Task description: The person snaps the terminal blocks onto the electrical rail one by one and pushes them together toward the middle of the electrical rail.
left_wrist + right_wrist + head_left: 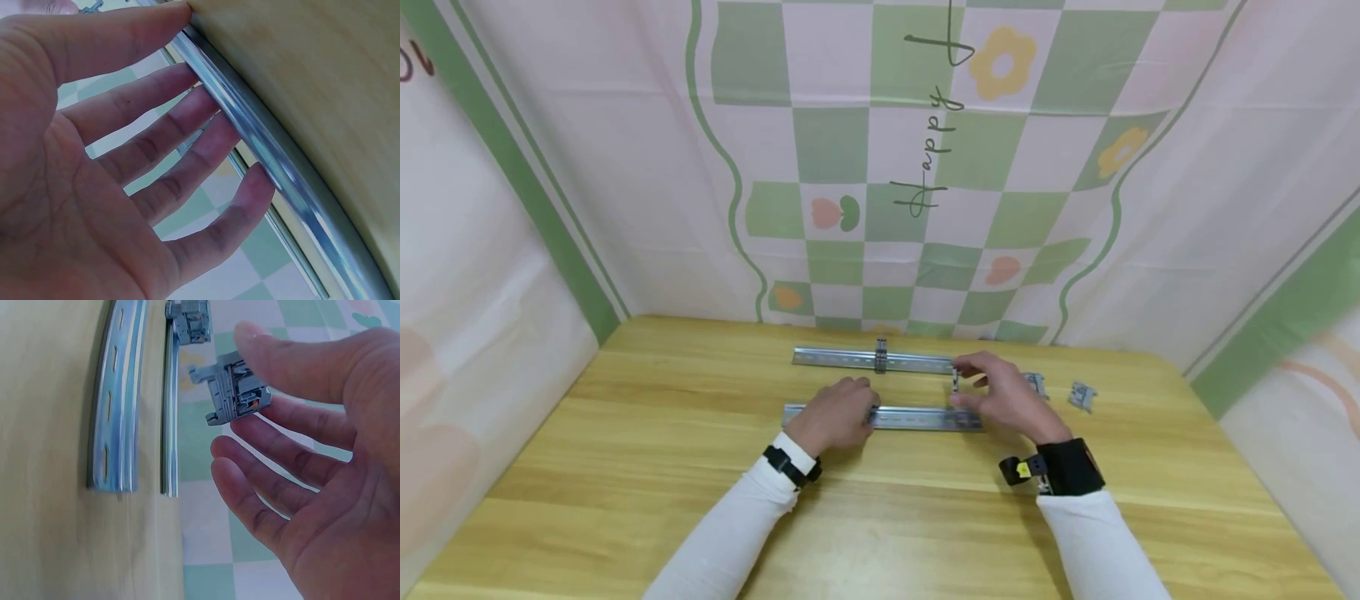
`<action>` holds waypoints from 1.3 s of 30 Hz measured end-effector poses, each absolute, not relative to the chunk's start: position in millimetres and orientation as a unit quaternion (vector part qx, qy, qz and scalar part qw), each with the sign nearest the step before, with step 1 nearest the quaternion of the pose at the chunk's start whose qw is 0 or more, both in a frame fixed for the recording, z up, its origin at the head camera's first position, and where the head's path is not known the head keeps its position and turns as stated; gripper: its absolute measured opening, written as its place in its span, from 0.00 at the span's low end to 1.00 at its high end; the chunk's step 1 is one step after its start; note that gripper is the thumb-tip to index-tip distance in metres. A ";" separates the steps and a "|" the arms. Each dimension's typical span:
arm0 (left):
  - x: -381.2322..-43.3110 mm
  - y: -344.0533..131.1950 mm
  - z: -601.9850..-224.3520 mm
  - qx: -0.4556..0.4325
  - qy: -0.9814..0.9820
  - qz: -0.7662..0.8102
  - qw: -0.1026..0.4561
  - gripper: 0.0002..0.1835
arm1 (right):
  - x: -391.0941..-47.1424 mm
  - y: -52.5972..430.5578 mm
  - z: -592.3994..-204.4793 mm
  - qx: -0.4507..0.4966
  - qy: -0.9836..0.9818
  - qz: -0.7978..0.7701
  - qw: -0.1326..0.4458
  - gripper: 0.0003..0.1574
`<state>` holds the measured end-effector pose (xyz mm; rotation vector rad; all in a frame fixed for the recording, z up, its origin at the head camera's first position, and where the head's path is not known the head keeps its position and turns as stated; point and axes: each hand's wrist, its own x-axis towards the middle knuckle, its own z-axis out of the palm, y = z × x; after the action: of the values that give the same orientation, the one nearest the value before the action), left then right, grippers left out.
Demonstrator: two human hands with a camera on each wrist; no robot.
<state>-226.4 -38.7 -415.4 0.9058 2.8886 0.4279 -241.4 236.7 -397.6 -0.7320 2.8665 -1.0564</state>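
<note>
A slotted metal DIN rail [917, 418] lies across the table, nearer of two. My left hand [838, 412] grips it toward its left part, thumb at the near edge and fingertips along the far edge in the left wrist view. Above the rail's right end, my right hand [1000, 396] pinches a grey terminal block [237, 390] between thumb and fingers. That block is apart from both rails, its clip feet pointing away from the palm. On the far rail [835, 358] sit terminal blocks [881, 356] in a small group near the middle.
Two loose grey terminal blocks lie right of the rails: one block [1036, 383] partly behind my right hand, another block [1082, 396] farther right. A patterned cloth [910, 275] hangs behind the wooden table [880, 525], and more cloth closes both sides.
</note>
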 end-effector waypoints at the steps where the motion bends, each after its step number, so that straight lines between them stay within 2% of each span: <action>1: -226.1 -38.5 -415.2 0.296 0.944 0.138 0.040 0.05 | -241.3 235.4 -397.9 -0.237 0.910 -0.340 0.000 0.34; 20: -222.4 -34.0 -415.6 0.291 0.952 0.093 0.017 0.04 | -236.1 214.9 -399.4 -0.265 0.889 -0.373 0.032 0.33; 30: -224.6 -35.1 -416.6 0.290 0.951 0.099 0.027 0.05 | -236.0 202.1 -400.8 -0.287 0.883 -0.371 0.028 0.31; 39: -226.0 -38.4 -414.1 0.298 0.946 0.122 0.029 0.07 | -234.0 192.8 -403.1 -0.286 0.868 -0.403 0.054 0.31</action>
<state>-226.0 -38.4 -414.1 0.9199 2.9192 0.3765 -234.0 192.8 -403.1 -0.8679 2.6356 -1.2242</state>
